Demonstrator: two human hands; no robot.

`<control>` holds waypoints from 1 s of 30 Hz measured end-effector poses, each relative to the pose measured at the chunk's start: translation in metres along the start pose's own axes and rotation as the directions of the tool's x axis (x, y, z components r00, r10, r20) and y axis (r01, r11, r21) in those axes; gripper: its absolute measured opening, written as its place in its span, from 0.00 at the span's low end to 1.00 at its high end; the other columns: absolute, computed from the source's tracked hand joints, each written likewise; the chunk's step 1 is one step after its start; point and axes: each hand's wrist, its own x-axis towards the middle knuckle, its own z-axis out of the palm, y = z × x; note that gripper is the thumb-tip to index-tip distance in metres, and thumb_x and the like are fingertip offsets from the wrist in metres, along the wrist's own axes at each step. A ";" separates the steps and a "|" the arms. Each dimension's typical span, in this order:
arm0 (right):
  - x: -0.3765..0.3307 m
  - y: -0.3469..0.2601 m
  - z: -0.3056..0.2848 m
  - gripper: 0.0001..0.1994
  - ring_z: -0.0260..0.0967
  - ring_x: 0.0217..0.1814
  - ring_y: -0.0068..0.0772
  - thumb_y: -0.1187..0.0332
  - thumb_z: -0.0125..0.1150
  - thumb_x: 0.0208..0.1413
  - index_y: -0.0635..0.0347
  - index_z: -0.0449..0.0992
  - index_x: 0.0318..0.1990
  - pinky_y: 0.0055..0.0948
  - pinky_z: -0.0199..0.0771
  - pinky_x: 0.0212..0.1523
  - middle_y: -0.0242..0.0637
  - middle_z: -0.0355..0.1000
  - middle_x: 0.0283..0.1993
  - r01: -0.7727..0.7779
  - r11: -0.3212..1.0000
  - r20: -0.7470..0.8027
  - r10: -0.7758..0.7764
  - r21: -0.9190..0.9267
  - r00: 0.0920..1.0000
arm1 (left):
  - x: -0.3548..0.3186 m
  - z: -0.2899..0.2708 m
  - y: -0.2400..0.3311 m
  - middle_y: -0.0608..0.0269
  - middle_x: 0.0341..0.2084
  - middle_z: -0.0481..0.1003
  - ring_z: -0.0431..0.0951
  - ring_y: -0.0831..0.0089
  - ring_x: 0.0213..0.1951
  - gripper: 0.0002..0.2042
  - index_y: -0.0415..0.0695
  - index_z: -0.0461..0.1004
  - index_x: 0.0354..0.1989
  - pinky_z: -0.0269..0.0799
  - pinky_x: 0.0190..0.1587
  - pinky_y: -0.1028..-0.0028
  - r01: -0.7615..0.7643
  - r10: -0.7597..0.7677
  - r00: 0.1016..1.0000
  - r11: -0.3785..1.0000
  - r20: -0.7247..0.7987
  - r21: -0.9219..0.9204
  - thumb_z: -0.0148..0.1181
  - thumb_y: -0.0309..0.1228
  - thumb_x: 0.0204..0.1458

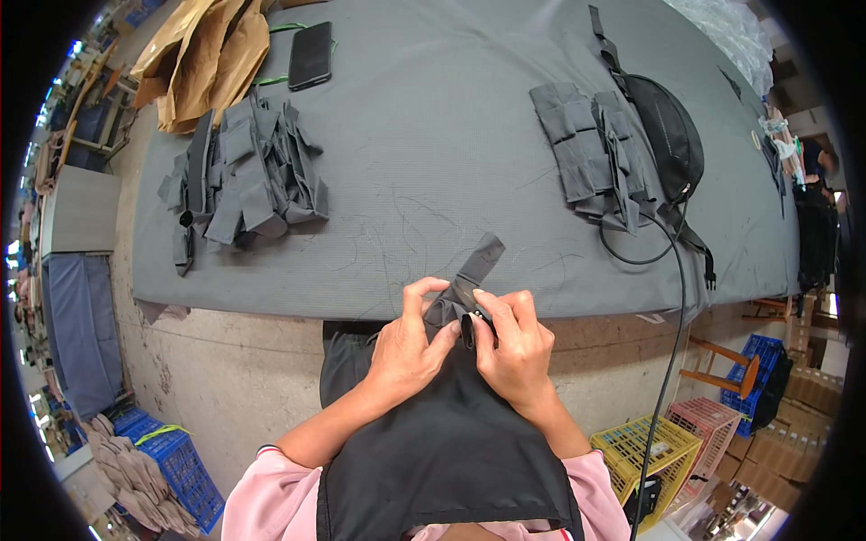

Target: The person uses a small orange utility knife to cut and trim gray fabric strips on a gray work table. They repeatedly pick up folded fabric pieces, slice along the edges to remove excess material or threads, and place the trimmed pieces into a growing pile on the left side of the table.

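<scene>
At the near edge of the table, my left hand (403,353) and my right hand (517,352) pinch a dark grey fabric strip (481,257) between thumbs and fingers. One flat end of the strip points away from me over the tabletop; the near end is folded into a dark loop by my right thumb. Something small and dark with a shiny spot shows under my right fingers, too covered to name. On the left of the table lies a heap of similar grey fabric pieces (248,171). More grey pieces (577,149) are stacked at the right.
A black waist bag (663,135) lies right, with a black cable (672,361) running down past the table edge. A phone (311,56) and brown paper bag (203,63) sit at the far left. Blue (180,469) and yellow crates (645,442) stand on the floor. Loose threads litter the tabletop.
</scene>
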 end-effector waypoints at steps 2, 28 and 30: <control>0.000 0.001 0.002 0.16 0.69 0.23 0.31 0.75 0.66 0.42 0.61 0.74 0.42 0.27 0.69 0.22 0.34 0.66 0.30 0.008 1.000 -0.012 -0.008 -0.007 1.000 | 0.000 0.000 0.001 0.49 0.27 0.76 0.76 0.55 0.21 0.25 0.45 0.51 0.55 0.68 0.26 0.62 -0.012 0.012 1.000 1.000 -0.010 -0.007 0.58 0.30 0.53; 0.001 0.017 0.012 0.14 0.67 0.22 0.30 0.76 0.66 0.44 0.61 0.76 0.41 0.27 0.66 0.21 0.35 0.65 0.29 -0.012 0.995 -0.095 0.022 0.103 0.995 | -0.002 0.004 -0.006 0.49 0.30 0.77 0.74 0.64 0.18 0.21 0.42 0.55 0.49 0.68 0.25 0.68 0.015 -0.014 1.000 0.996 0.015 -0.084 0.59 0.30 0.52; 0.003 0.017 0.010 0.14 0.65 0.24 0.27 0.77 0.66 0.44 0.60 0.76 0.41 0.25 0.65 0.21 0.34 0.66 0.30 -0.087 0.970 -0.117 0.116 0.228 0.986 | -0.002 0.004 -0.006 0.51 0.30 0.77 0.76 0.68 0.20 0.23 0.42 0.54 0.52 0.69 0.27 0.70 0.026 -0.023 1.000 0.975 0.015 -0.219 0.59 0.30 0.53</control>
